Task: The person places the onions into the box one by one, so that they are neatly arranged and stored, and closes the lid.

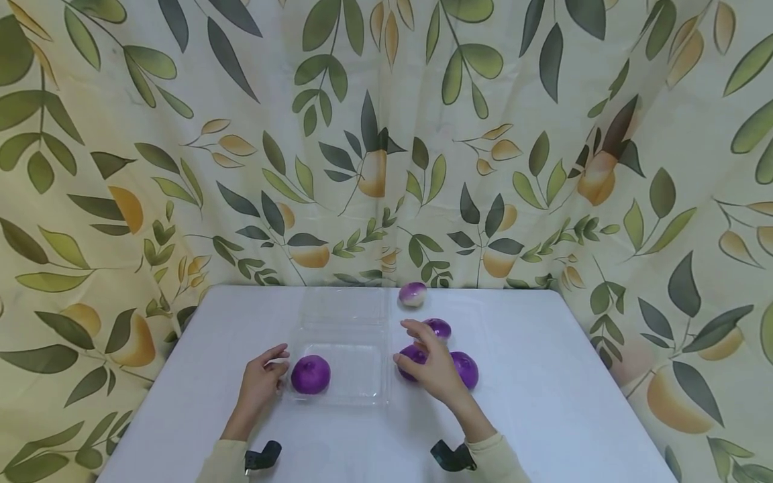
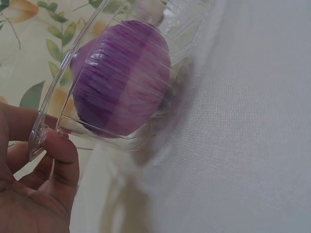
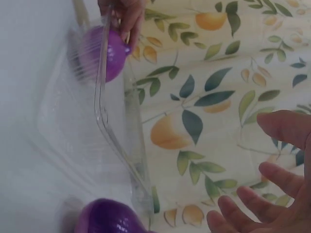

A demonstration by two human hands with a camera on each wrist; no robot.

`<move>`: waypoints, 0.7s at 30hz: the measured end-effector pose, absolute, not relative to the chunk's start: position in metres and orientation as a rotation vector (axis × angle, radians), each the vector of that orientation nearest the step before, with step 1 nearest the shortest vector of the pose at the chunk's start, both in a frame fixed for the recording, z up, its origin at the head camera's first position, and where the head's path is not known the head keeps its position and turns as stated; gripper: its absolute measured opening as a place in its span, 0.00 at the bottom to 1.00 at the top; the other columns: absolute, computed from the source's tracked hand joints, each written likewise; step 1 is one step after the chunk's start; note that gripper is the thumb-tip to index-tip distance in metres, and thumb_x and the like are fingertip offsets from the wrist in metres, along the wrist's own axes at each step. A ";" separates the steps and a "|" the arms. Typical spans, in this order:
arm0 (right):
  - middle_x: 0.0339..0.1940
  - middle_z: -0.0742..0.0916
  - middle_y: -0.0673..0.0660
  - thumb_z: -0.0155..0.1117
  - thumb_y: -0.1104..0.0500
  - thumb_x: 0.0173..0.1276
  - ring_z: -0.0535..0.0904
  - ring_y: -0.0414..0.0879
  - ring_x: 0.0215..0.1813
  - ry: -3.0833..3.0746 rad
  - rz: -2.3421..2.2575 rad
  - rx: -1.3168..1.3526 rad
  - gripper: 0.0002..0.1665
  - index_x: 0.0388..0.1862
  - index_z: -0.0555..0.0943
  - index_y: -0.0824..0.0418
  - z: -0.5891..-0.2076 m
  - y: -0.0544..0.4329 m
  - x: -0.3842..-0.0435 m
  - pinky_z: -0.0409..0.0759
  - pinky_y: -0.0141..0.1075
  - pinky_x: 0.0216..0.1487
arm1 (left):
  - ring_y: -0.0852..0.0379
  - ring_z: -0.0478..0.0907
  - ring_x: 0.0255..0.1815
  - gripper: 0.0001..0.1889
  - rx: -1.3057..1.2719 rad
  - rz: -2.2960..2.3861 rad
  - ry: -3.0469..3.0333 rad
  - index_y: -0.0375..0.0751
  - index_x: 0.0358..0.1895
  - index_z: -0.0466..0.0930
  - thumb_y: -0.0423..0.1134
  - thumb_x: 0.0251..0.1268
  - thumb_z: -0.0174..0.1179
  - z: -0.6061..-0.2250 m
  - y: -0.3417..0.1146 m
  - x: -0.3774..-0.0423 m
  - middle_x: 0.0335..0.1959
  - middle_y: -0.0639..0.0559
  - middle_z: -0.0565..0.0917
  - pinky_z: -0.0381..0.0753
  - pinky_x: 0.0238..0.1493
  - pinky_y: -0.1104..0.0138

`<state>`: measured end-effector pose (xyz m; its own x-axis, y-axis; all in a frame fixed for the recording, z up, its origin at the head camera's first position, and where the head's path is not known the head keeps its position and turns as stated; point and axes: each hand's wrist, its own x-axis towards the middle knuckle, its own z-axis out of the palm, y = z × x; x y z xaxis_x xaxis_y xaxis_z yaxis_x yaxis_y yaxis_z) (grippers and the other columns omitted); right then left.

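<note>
A clear plastic clamshell box (image 1: 359, 396) lies on the table with its lid (image 1: 344, 306) folded back. In its left part sits one purple onion (image 1: 311, 374). My left hand (image 1: 260, 379) pinches the box's left rim between thumb and fingers, as the left wrist view shows. My right hand (image 1: 436, 365) hovers over a group of purple onions to the right of the box, its fingers spread and nothing in them. Of that group, one onion (image 1: 465, 370) shows beside the hand, another (image 1: 439, 328) behind it, and a third (image 1: 410, 354) is partly hidden by the fingers.
A purple-and-white bulb (image 1: 413, 294) lies near the table's back edge, right of the lid. The white table (image 1: 531, 402) ends at a leaf-and-fruit patterned curtain (image 1: 386, 168) at the back and sides.
</note>
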<state>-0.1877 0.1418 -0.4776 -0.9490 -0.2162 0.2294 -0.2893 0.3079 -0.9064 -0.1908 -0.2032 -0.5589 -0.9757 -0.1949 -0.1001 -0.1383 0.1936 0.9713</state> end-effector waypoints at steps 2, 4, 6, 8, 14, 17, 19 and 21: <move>0.70 0.74 0.60 0.73 0.59 0.59 0.69 0.62 0.71 -2.491 1.741 0.458 0.38 0.68 0.71 0.58 -0.478 0.147 -0.188 0.71 0.53 0.69 | 0.66 0.75 0.29 0.24 0.337 -1.925 -2.403 0.33 0.66 0.72 0.27 0.66 0.57 -0.559 -0.203 -0.191 0.56 0.37 0.77 0.74 0.20 0.72; 0.70 0.73 0.61 0.73 0.59 0.60 0.69 0.62 0.71 -2.498 1.736 0.444 0.38 0.69 0.71 0.58 -0.478 0.151 -0.188 0.70 0.52 0.69 | 0.65 0.74 0.28 0.24 0.339 -1.912 -2.413 0.34 0.66 0.72 0.27 0.66 0.57 -0.559 -0.204 -0.190 0.56 0.37 0.77 0.73 0.20 0.72; 0.70 0.74 0.61 0.73 0.58 0.60 0.70 0.61 0.70 -2.504 1.724 0.431 0.39 0.69 0.70 0.58 -0.477 0.155 -0.188 0.70 0.52 0.69 | 0.65 0.74 0.27 0.24 0.340 -1.905 -2.423 0.35 0.66 0.72 0.28 0.67 0.56 -0.558 -0.204 -0.189 0.56 0.37 0.77 0.73 0.20 0.73; 0.69 0.74 0.62 0.73 0.57 0.60 0.71 0.61 0.69 -2.501 1.707 0.421 0.39 0.69 0.70 0.59 -0.477 0.159 -0.188 0.70 0.54 0.69 | 0.65 0.73 0.27 0.24 0.337 -1.910 -2.428 0.35 0.67 0.71 0.28 0.67 0.56 -0.557 -0.204 -0.189 0.56 0.37 0.77 0.73 0.20 0.73; 0.68 0.75 0.63 0.72 0.59 0.61 0.72 0.64 0.68 -2.475 1.656 0.440 0.37 0.68 0.71 0.60 -0.475 0.170 -0.185 0.72 0.55 0.67 | 0.64 0.73 0.27 0.24 0.335 -1.927 -2.432 0.35 0.67 0.70 0.29 0.68 0.56 -0.553 -0.204 -0.189 0.58 0.37 0.76 0.73 0.20 0.71; 0.69 0.74 0.62 0.72 0.60 0.61 0.71 0.63 0.68 -2.484 1.663 0.410 0.37 0.69 0.70 0.60 -0.477 0.175 -0.185 0.73 0.54 0.67 | 0.65 0.73 0.28 0.24 0.330 -1.927 -2.427 0.34 0.67 0.70 0.28 0.68 0.56 -0.553 -0.204 -0.189 0.58 0.36 0.76 0.73 0.20 0.71; 0.70 0.73 0.61 0.72 0.60 0.61 0.71 0.63 0.68 -2.491 1.659 0.388 0.38 0.69 0.70 0.60 -0.483 0.181 -0.187 0.73 0.54 0.67 | 0.65 0.73 0.28 0.24 0.334 -1.932 -2.424 0.35 0.67 0.71 0.28 0.68 0.56 -0.555 -0.203 -0.189 0.58 0.37 0.77 0.73 0.20 0.72; 0.71 0.72 0.61 0.72 0.59 0.61 0.70 0.62 0.69 -2.511 1.642 0.350 0.38 0.70 0.69 0.59 -0.483 0.184 -0.186 0.72 0.53 0.67 | 0.65 0.74 0.29 0.24 0.336 -1.927 -2.427 0.35 0.67 0.71 0.28 0.67 0.56 -0.556 -0.203 -0.189 0.57 0.37 0.77 0.73 0.20 0.72</move>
